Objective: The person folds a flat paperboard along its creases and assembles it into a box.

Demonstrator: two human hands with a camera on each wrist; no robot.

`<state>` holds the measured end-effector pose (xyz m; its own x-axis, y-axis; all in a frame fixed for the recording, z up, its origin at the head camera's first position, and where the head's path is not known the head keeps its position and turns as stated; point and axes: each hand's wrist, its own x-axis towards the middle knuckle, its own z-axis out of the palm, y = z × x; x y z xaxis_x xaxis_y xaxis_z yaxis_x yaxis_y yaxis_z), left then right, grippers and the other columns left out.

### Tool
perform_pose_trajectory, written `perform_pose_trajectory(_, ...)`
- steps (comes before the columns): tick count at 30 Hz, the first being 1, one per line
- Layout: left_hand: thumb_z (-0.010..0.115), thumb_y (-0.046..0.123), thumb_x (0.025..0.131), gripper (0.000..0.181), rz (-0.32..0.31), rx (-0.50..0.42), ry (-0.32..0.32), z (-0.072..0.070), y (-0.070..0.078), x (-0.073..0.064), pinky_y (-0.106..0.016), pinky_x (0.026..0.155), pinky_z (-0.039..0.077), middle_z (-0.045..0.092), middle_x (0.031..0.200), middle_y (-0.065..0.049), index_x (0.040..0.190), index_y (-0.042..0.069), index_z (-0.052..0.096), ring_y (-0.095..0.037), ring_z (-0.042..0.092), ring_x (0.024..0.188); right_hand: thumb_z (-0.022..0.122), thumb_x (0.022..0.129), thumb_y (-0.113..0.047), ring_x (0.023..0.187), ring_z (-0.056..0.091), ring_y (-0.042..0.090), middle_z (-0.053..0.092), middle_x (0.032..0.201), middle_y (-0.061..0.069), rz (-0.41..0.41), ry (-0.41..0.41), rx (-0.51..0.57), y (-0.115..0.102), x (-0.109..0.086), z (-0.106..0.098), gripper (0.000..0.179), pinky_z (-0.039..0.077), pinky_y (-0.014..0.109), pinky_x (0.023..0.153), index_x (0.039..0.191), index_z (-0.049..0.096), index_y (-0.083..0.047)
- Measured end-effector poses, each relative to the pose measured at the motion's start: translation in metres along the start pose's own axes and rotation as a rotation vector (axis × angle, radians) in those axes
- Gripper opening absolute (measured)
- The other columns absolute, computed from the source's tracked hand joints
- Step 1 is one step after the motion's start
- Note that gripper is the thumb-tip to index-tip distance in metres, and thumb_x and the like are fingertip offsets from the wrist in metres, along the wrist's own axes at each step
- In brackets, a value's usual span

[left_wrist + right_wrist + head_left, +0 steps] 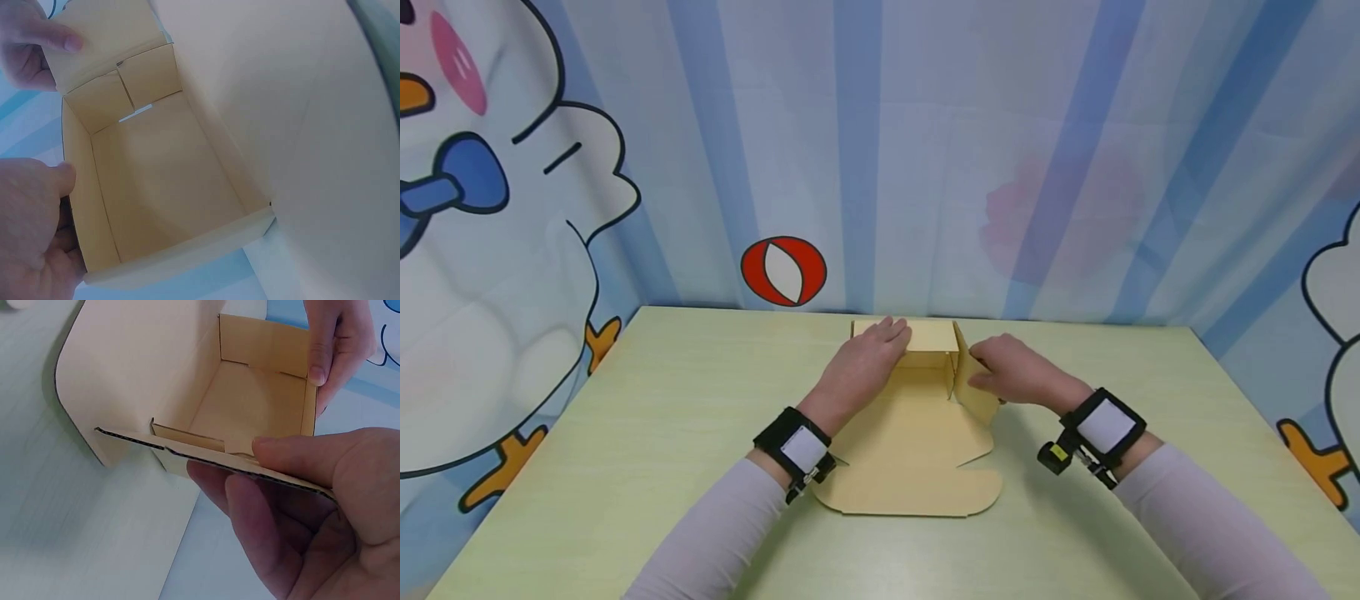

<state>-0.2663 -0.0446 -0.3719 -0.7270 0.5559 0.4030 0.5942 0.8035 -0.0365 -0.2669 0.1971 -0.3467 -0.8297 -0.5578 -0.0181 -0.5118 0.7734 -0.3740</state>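
A partly folded tan cardboard box [917, 433] lies on the table, its wide rounded lid panel spread flat toward me. At its far end my left hand [865, 354] holds the wall; in the left wrist view the thumb of that hand [28, 225] lies over the wall's top edge, fingers outside. My right hand [1018, 367] grips the side flap [976, 387], which stands outward from the box's right side. Seen from the right wrist, the flap [212, 459] sits between thumb and fingers. Inside, the box floor [162, 181] and folded end tabs [150, 78] show.
The pale wooden table [700, 383] extends to both sides of the box. Behind it hangs a striped blue curtain [925, 167] with cartoon prints, close to the table's back edge.
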Motion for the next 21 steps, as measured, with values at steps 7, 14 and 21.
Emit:
perform_pose_trajectory(7, 0.054, 0.016, 0.101, 0.034, -0.004, 0.003, 0.0, 0.0, 0.001, 0.0, -0.039, 0.101, 0.052, 0.061, 0.138, -0.012, 0.132, 0.002, 0.06, -0.027, 0.06, 0.128, 0.064, 0.091, -0.008, 0.046, 0.054, 0.01, 0.051, 0.059, 0.002, 0.015, 0.04, -0.004, -0.007, 0.002, 0.006, 0.019, 0.041, 0.023, 0.052, 0.074, 0.056, -0.007)
perform_pose_trajectory(14, 0.055, 0.016, 0.101, 0.034, -0.002, 0.002, -0.002, 0.0, 0.002, 0.0, -0.039, 0.101, 0.052, 0.061, 0.138, -0.012, 0.132, 0.003, 0.06, -0.027, 0.06, 0.128, 0.064, 0.091, -0.009, 0.046, 0.054, 0.009, 0.057, 0.06, 0.003, 0.016, 0.061, -0.007, -0.01, 0.004, 0.009, 0.014, 0.042, 0.023, 0.052, 0.077, 0.06, -0.007)
perform_pose_trajectory(21, 0.055, 0.017, 0.101, 0.034, -0.008, 0.017, -0.011, 0.0, 0.001, 0.0, -0.039, 0.101, 0.052, 0.061, 0.139, -0.011, 0.133, 0.004, 0.06, -0.027, 0.059, 0.129, 0.064, 0.092, -0.01, 0.045, 0.055, 0.01, 0.056, 0.058, 0.004, 0.042, 0.078, 0.027, -0.013, 0.003, 0.012, 0.017, 0.044, 0.024, 0.053, 0.077, 0.057, -0.007)
